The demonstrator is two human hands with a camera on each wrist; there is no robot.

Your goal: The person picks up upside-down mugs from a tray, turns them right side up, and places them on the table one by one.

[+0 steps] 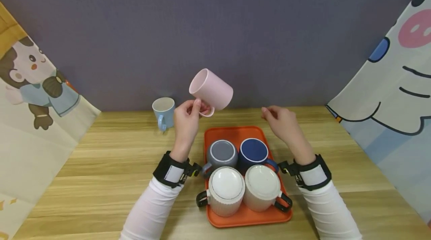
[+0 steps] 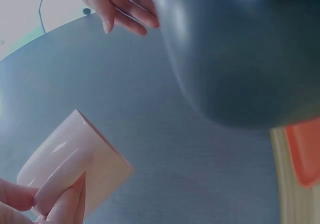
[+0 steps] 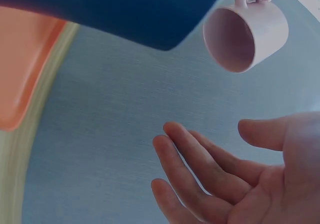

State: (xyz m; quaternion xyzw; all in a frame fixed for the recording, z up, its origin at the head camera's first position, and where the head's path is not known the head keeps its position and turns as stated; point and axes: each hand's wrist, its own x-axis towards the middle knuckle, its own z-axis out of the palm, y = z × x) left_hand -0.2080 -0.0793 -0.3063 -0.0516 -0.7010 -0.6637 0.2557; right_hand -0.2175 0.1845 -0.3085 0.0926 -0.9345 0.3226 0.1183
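A pink mug [image 1: 213, 92] hangs tilted in the air beyond the tray, its mouth facing up and left in the head view. My left hand [image 1: 188, 118] grips it by the handle [image 1: 208, 112]. In the right wrist view the pink mug [image 3: 265, 34] shows its hollow inside. To the right, my right hand [image 1: 281, 122] is raised past the tray's far right corner; the right wrist view shows its fingers [image 3: 195, 184] loosely spread, with nothing in them. Left of my left hand, a light blue mug [image 1: 165, 114] stands upright on the table.
An orange tray [image 1: 232, 133] bears upside-down mugs: a grey one [image 1: 222, 152], a navy one [image 1: 253, 151] and two white ones with black handles [image 1: 226, 191]. Behind the wooden table [image 1: 111, 165] rises a grey wall [image 1: 215, 19]. Printed cartoon sheets [image 1: 397, 82] flank both sides.
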